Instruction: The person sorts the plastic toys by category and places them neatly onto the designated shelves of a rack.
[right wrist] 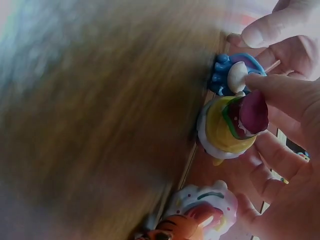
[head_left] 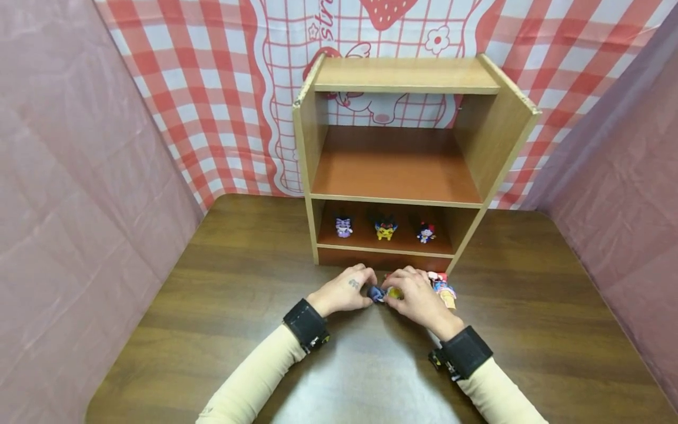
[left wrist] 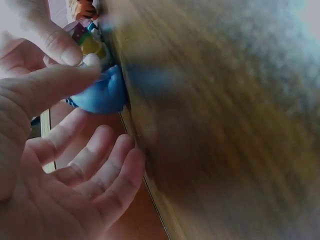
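A small blue figurine point(right wrist: 220, 75) with a pale rounded part stands on the table in front of the shelf unit. My right hand point(head_left: 418, 294) pinches it, the thumb laid over its front in the right wrist view. Close on its other side is my left hand point(head_left: 346, 288), fingers loosely bent and spread around a gap, thumb overlapping the blue figurine in the left wrist view. Beside the blue one, under my right palm, is a yellow figurine point(right wrist: 220, 125) with a dark red top. An orange striped figurine point(right wrist: 182, 227) and a white speckled piece point(right wrist: 227, 200) sit further right.
The wooden shelf unit point(head_left: 397, 201) stands at the table's back. Its lower shelf bears a purple figurine point(head_left: 343, 227), a yellow figurine with dark headgear point(head_left: 385, 228) and a red-and-dark figurine point(head_left: 425, 232). More colourful figurines point(head_left: 445, 291) lie right of my right hand.
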`<state>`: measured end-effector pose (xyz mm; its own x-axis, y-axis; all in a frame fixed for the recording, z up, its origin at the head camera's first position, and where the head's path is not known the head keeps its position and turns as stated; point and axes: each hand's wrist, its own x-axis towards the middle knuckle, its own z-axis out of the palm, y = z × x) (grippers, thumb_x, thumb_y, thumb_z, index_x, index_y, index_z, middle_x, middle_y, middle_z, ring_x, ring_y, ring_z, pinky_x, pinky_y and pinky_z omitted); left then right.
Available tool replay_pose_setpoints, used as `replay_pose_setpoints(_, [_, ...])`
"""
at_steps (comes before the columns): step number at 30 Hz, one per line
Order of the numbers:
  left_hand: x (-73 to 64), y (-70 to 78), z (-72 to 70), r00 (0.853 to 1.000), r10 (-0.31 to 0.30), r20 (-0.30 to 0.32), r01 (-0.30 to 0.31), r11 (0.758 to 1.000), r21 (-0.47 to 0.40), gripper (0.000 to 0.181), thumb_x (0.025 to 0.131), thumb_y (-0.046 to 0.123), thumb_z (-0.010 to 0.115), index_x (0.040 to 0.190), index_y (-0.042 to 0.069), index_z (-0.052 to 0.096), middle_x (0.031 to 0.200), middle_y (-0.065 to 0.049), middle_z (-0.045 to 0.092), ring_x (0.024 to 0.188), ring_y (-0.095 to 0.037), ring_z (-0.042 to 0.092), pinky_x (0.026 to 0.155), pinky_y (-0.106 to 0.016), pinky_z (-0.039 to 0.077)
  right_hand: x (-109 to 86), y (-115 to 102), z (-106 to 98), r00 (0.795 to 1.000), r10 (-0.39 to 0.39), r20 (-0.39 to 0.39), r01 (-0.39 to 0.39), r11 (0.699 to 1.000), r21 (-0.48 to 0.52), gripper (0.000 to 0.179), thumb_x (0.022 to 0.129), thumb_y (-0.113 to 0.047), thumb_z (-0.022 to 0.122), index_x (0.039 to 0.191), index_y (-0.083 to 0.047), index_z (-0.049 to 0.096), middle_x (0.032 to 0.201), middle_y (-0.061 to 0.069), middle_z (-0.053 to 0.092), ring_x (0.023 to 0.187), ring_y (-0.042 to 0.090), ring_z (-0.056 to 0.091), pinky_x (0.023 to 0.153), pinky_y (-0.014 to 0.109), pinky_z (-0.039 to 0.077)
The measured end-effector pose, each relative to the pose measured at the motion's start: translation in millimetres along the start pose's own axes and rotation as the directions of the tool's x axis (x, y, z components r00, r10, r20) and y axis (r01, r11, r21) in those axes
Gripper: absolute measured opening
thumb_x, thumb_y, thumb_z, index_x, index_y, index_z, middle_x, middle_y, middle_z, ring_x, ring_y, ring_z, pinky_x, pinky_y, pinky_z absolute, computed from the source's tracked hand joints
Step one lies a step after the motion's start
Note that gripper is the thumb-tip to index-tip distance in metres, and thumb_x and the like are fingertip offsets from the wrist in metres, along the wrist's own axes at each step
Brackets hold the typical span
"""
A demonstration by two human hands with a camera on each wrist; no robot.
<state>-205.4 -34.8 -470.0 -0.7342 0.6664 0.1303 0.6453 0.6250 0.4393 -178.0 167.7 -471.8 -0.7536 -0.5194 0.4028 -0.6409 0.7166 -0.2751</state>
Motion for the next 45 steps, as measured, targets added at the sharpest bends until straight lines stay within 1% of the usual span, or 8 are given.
replay_pose_setpoints(2, [-0.1,0.7,-0.1,1.000,-0.029,-0.003,0.029,1.000,-0.002,0.034,0.073,0.023,0.080,0.099,0.011,0.061,0.092,-0.004,0.061,0.079,-0.011,0.052,0.069,-0.023,0.047,0.3,-0.3,0.5,1.000,-0.004,-0.006,0.004,1.000,0.004,0.020,0.070,-0.019,0.082,0.088,-0.013,0.074,0.095,0.004,0.070,0.089,0.021,0.057,0.076,0.047,0.043])
replay_pose_setpoints(6, [-0.6,0.7,1.8,0.998,-0.060,-0.024,0.058,0.996,-0.071,0.031,0.074,0.024,0.081,0.093,0.009,0.062,0.084,-0.001,0.064,0.075,-0.009,0.055,0.066,-0.020,0.048,1.1,-1.6,3.4,1.000,-0.013,-0.013,0.013,1.000,0.014,0.019,0.069,-0.020,0.083,0.084,-0.014,0.072,0.091,0.002,0.069,0.087,0.020,0.056,0.077,0.046,0.044])
replay_pose_setpoints(10, [-1.7,-1.2,2.0,0.999,-0.027,-0.036,0.023,0.992,-0.124,0.020,0.076,0.016,0.081,0.085,0.008,0.065,0.077,0.000,0.067,0.069,-0.006,0.057,0.062,-0.017,0.048,0.5,-1.5,5.1,1.000,-0.021,-0.007,0.022,1.000,0.020,0.020,0.069,-0.021,0.084,0.081,-0.014,0.070,0.085,-0.001,0.067,0.083,0.018,0.055,0.076,0.045,0.044])
replay_pose_setpoints(14, [-2.5,-2.4,1.0,1.000,0.008,-0.025,-0.011,0.994,-0.107,0.009,0.077,0.011,0.078,0.080,0.009,0.070,0.073,0.004,0.067,0.064,-0.005,0.055,0.058,-0.016,0.046,0.0,-0.8,5.1,1.000,-0.027,0.011,0.027,0.999,0.022,0.018,0.069,-0.019,0.083,0.079,-0.015,0.069,0.085,-0.002,0.066,0.083,0.017,0.054,0.078,0.045,0.043])
replay_pose_setpoints(17, [-2.3,-2.6,0.2,1.000,0.019,-0.014,-0.021,0.995,-0.099,0.005,0.078,0.011,0.077,0.079,0.010,0.072,0.073,0.005,0.067,0.064,-0.005,0.055,0.056,-0.016,0.045,0.3,-1.0,4.7,0.999,-0.032,0.016,0.032,0.999,0.022,0.016,0.070,-0.018,0.083,0.078,-0.016,0.069,0.086,-0.001,0.067,0.084,0.018,0.054,0.078,0.046,0.042])
replay_pose_setpoints(27, [-1.7,-3.3,1.5,0.999,0.033,0.011,-0.032,0.997,-0.069,0.004,0.081,0.013,0.075,0.079,0.013,0.071,0.075,0.006,0.067,0.068,-0.005,0.055,0.059,-0.017,0.044,0.3,-0.4,6.0,0.998,-0.058,0.003,0.058,0.998,0.016,0.014,0.071,-0.015,0.082,0.077,-0.015,0.070,0.086,-0.001,0.067,0.084,0.018,0.054,0.075,0.046,0.042])
replay_pose_setpoints(36, [-1.3,-1.8,0.6,0.998,0.059,-0.014,-0.060,0.997,-0.057,0.006,0.081,0.011,0.074,0.079,0.011,0.069,0.074,0.004,0.066,0.066,-0.009,0.055,0.058,-0.020,0.044,1.4,0.3,5.4,0.997,-0.079,-0.016,0.080,0.996,0.025,0.013,0.073,-0.011,0.080,0.078,-0.015,0.067,0.082,-0.002,0.066,0.083,0.017,0.055,0.083,0.052,0.041])
replay_pose_setpoints(45, [1.4,-5.3,-0.9,0.996,0.077,-0.051,-0.080,0.995,-0.058,0.004,0.082,0.009,0.072,0.083,0.008,0.068,0.081,0.002,0.068,0.071,-0.007,0.056,0.063,-0.022,0.049,3.8,2.0,5.2,0.998,-0.060,-0.038,0.061,0.998,0.026,0.012,0.076,-0.010,0.078,0.084,-0.012,0.068,0.083,-0.002,0.067,0.082,0.018,0.058,0.090,0.058,0.041])
